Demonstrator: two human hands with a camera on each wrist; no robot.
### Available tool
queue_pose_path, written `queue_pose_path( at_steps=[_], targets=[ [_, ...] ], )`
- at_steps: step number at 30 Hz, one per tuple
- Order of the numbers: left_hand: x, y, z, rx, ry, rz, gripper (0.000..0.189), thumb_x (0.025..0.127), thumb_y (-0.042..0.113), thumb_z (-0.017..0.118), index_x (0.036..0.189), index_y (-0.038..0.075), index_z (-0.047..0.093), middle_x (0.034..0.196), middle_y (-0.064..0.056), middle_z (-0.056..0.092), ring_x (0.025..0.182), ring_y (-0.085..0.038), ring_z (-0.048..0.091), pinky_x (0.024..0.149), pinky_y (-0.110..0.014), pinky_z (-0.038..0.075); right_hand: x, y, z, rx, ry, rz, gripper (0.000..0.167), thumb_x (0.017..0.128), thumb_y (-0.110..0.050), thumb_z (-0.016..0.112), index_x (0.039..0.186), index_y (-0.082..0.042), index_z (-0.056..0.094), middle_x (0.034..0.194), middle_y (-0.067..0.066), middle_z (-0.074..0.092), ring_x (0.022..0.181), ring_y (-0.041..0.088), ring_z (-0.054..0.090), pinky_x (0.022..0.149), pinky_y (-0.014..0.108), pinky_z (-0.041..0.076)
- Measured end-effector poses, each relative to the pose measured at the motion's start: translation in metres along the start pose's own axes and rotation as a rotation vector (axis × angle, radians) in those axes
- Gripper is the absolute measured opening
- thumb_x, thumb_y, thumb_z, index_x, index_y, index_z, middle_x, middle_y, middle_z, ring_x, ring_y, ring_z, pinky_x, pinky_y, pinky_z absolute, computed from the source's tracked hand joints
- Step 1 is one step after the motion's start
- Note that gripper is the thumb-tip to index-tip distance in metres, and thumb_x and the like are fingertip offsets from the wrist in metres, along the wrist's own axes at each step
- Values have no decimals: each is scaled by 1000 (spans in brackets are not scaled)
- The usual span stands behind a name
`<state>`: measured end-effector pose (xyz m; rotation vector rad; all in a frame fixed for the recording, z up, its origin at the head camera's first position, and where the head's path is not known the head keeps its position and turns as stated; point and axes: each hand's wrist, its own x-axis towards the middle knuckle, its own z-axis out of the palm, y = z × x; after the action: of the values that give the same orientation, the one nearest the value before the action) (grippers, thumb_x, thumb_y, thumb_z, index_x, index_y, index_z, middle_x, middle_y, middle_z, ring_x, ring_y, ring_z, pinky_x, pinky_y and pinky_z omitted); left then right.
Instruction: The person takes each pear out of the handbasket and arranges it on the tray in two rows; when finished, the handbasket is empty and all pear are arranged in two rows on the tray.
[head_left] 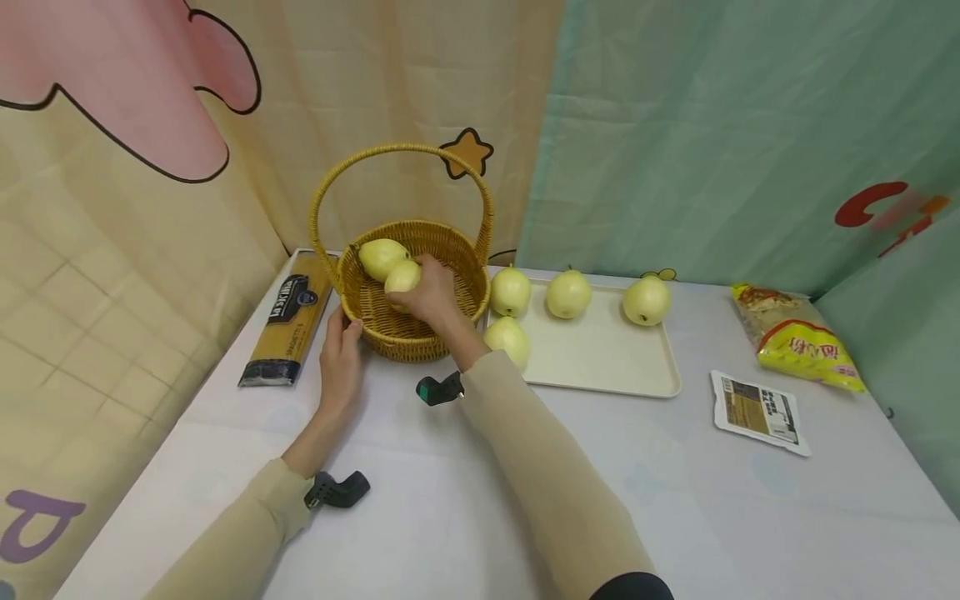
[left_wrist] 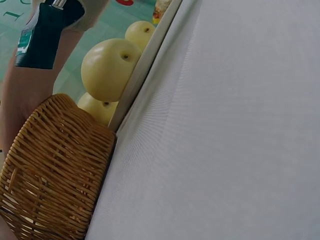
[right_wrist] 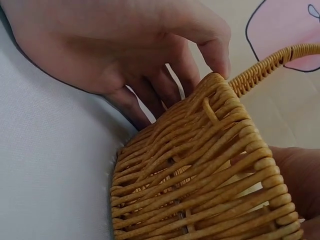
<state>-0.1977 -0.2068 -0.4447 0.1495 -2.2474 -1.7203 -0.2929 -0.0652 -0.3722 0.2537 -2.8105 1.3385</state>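
A golden wicker basket [head_left: 405, 348] with a tall arched handle stands at the back left of the table. My right hand [head_left: 437, 292] reaches inside over its front rim and grips a pale yellow pear [head_left: 402, 275]. Right behind that one, a second pear [head_left: 381, 256] lies against the basket's back left wall. On the basket's front left side, my left hand [head_left: 341, 362] rests its fingers along the outer wall. The right wrist view shows the left hand [right_wrist: 115, 45] from close by, one fingertip at the rim and the others lower on the weave.
A cream tray [head_left: 600, 367] to the basket's right bears several pears [head_left: 567, 294]. A spaghetti pack [head_left: 288, 321] lies left of the basket. Far right are a yellow-labelled bag [head_left: 798, 337] and a small white pouch [head_left: 760, 412]. Curtains hang behind the table.
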Motion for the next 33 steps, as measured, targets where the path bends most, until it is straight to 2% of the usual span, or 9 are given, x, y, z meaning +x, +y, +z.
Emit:
queue_pose_path(
  at_steps=[3, 8, 16, 22, 29, 33],
  targets=[
    [0, -1, 2, -1, -2, -1, 59, 113, 37, 35, 168, 16, 27, 172, -6, 33, 160, -21, 27, 132, -43, 23, -2, 1, -4, -19, 32, -29, 73, 84, -28, 89, 145, -5, 56, 138, 13, 66, 131, 35, 55, 108, 44, 50],
    [0, -1, 2, 21, -2, -2, 59, 113, 37, 35, 168, 15, 28, 171, -7, 34, 159, -22, 29, 132, -44, 24, -10, 3, -15, 42, 64, -49, 76, 83, -31, 90, 147, -7, 56, 141, 11, 64, 133, 37, 53, 108, 47, 50],
    [3, 0, -8, 33, 1, -32, 61, 113, 38, 34, 169, 16, 25, 173, -5, 31, 161, -21, 25, 133, -43, 21, -30, 3, -43, 102, 68, -96, 76, 85, -37, 86, 150, -12, 54, 142, 7, 64, 129, 33, 55, 105, 47, 51],
    [3, -1, -15, 17, -5, -37, 61, 113, 37, 33, 169, 17, 23, 174, -4, 29, 161, -19, 24, 133, -42, 20, -44, 2, -65, 123, 61, -86, 78, 84, -40, 86, 152, -18, 53, 146, 5, 61, 132, 36, 48, 99, 51, 54],
    [6, -4, -17, 11, -7, -21, 60, 113, 38, 33, 169, 17, 24, 173, -4, 30, 160, -19, 26, 133, -42, 22, -64, 20, -97, 157, 78, -137, 77, 84, -35, 85, 151, -14, 55, 141, 9, 64, 118, 27, 62, 91, 46, 60],
    [7, -3, -17, 8, -9, -39, 61, 113, 39, 32, 169, 17, 23, 174, -3, 29, 160, -19, 25, 133, -41, 21, -75, 35, -113, 150, 100, -140, 74, 83, -35, 86, 149, -15, 57, 138, 9, 66, 116, 28, 63, 90, 46, 59]
  ],
)
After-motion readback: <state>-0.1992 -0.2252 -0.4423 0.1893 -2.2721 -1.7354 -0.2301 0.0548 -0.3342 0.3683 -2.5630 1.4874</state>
